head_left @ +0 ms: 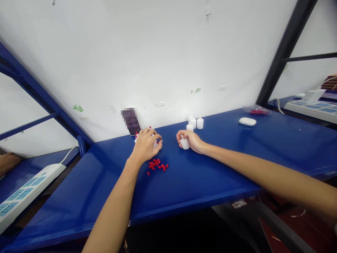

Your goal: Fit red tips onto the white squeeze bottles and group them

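My right hand [193, 140] is closed around a small white bottle [185, 143] with a thin uncapped nozzle pointing up, just above the blue table. My left hand [146, 144] is over a group of white bottles, its fingers curved and the thumb apart from them. Red caps [136, 134] top some of these bottles, which the hand partly hides; one bottle is close by the thumb. Loose small red caps [155, 163] lie scattered just in front of the left hand. Beyond the right hand stand several white bottles [200, 123] without red caps.
A phone [132, 121] leans on the white wall behind the left hand. A white earbud case [247, 121] and a clear bag with red pieces [259, 110] lie on the blue table [205, 179] at right. A power strip [31, 191] lies left, near another person's hand [9, 162].
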`<action>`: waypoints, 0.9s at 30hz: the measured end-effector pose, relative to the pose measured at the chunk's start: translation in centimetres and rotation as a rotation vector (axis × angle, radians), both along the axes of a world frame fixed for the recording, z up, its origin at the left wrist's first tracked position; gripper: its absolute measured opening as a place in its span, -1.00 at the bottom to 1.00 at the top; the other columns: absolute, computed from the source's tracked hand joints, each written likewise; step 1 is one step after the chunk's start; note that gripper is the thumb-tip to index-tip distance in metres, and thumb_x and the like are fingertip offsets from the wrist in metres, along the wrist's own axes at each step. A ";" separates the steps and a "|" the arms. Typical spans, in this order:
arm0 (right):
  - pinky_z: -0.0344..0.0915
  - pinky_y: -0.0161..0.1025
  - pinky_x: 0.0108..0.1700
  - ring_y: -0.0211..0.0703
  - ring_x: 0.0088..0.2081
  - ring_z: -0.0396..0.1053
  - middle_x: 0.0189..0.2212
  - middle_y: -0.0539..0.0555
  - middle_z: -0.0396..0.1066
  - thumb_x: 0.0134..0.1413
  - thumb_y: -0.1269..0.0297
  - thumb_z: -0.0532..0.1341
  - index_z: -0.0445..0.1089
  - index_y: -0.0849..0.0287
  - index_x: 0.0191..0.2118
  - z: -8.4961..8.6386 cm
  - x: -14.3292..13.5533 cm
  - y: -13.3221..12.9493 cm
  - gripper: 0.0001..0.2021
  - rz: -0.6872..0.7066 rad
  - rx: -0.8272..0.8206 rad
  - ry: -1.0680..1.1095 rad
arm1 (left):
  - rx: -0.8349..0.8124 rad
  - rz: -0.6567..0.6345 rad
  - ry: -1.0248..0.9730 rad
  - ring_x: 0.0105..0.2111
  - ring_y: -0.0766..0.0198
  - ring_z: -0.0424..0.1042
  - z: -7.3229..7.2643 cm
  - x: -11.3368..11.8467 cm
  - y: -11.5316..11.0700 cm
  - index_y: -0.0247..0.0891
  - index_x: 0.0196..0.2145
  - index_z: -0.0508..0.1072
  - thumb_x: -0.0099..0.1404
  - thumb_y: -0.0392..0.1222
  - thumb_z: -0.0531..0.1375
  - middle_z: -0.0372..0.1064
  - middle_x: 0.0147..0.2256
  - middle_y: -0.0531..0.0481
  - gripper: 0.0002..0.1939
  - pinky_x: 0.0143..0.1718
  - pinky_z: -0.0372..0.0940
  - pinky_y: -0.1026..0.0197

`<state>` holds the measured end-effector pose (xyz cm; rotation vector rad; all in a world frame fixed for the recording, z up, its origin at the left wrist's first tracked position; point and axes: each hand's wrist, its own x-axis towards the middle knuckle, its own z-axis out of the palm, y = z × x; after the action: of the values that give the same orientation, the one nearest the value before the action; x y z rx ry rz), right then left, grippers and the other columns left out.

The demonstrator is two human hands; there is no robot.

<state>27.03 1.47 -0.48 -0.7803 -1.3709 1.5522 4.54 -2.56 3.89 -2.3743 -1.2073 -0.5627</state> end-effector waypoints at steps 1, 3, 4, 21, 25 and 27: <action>0.22 -0.27 -0.50 -0.20 -0.57 0.30 -0.58 0.03 0.29 -0.32 0.40 0.04 0.29 0.19 -0.53 0.0 0.0 0.0 -0.87 0.000 0.009 -0.044 | -0.022 0.005 0.001 -0.10 0.06 0.27 0.2 -0.2 -0.1 -0.21 -0.22 0.53 0.33 -0.09 0.13 0.41 -0.17 -0.13 -0.77 -0.06 0.18 0.01; 0.24 -0.27 -0.46 -0.20 -0.52 0.34 -0.54 0.04 0.33 -0.28 0.44 0.05 0.32 0.20 -0.50 0.0 -0.1 -0.2 -0.86 0.013 0.066 -0.149 | -0.078 0.033 0.009 -0.02 0.00 0.24 0.6 -0.9 -0.3 -0.16 -0.14 0.52 0.27 0.00 0.20 0.37 -0.06 -0.14 -0.72 -0.01 0.17 -0.04; 0.24 -0.28 -0.43 -0.20 -0.49 0.35 -0.52 0.04 0.34 -0.25 0.45 0.06 0.33 0.20 -0.48 0.1 -0.1 -0.3 -0.86 0.029 0.112 -0.199 | -0.107 0.056 0.014 0.02 -0.04 0.22 0.7 -1.3 -0.3 -0.13 -0.08 0.51 0.23 0.06 0.24 0.33 0.00 -0.15 -0.64 0.02 0.16 -0.08; 0.26 -0.26 -0.23 -0.17 -0.28 0.40 -0.33 0.05 0.45 0.09 0.39 0.09 0.40 0.19 -0.20 0.5 0.4 -1.9 -0.81 0.120 0.502 -0.535 | -0.112 0.101 -0.296 -0.11 0.11 0.36 2.3 -3.9 -0.5 -0.24 0.01 0.46 0.29 0.07 0.15 0.40 -0.12 -0.14 -0.56 -0.04 0.27 0.07; 0.27 -0.22 -0.17 -0.16 -0.26 0.40 -0.30 0.07 0.47 0.13 0.39 0.09 0.43 0.20 -0.22 0.5 0.4 -2.0 -0.82 0.136 0.581 -0.580 | -0.482 0.141 -0.486 -0.55 0.35 0.27 4.1 -4.8 -1.9 -0.30 -0.28 0.52 0.29 0.06 0.12 0.35 -0.52 0.04 -0.64 -0.46 0.20 0.27; 0.26 -0.20 -0.15 -0.16 -0.25 0.40 -0.29 0.07 0.47 0.15 0.39 0.08 0.44 0.19 -0.16 0.3 0.3 -2.0 -0.79 0.138 0.623 -0.591 | -0.850 0.117 -0.441 -0.63 0.37 0.26 4.3 -5.2 -2.5 -0.29 -0.22 0.53 0.23 0.05 0.18 0.33 -0.59 0.09 -0.65 -0.56 0.16 0.30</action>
<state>27.38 -0.57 -0.13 -0.7787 -2.2308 0.9056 -0.68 -5.04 8.19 -2.9004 -2.0971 -0.6422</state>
